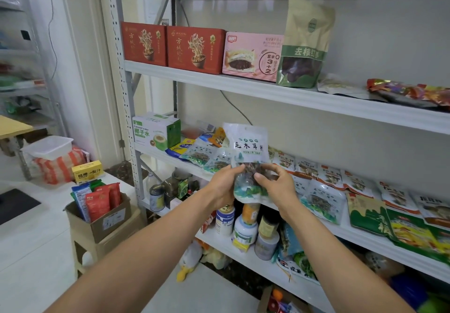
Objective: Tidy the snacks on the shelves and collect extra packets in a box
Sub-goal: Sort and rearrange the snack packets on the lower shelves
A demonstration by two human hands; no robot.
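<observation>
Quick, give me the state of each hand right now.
Left hand: grips the fungus packet, lower left side.
Right hand: pinches the same packet, lower right side.

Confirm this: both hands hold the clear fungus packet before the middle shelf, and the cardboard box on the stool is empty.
Wrong on the box: the head view shows the cardboard box holding red and blue packets. The left hand and right hand do hold the fungus packet.

Clear plastic packet (247, 152): white-green label, dark brown contents. Two red cardboard boxes (194, 49): gold noodle print. Pink rectangular box (252, 55) (brown-filled cake picture). Tan paper pouch (304, 42): green band.
</observation>
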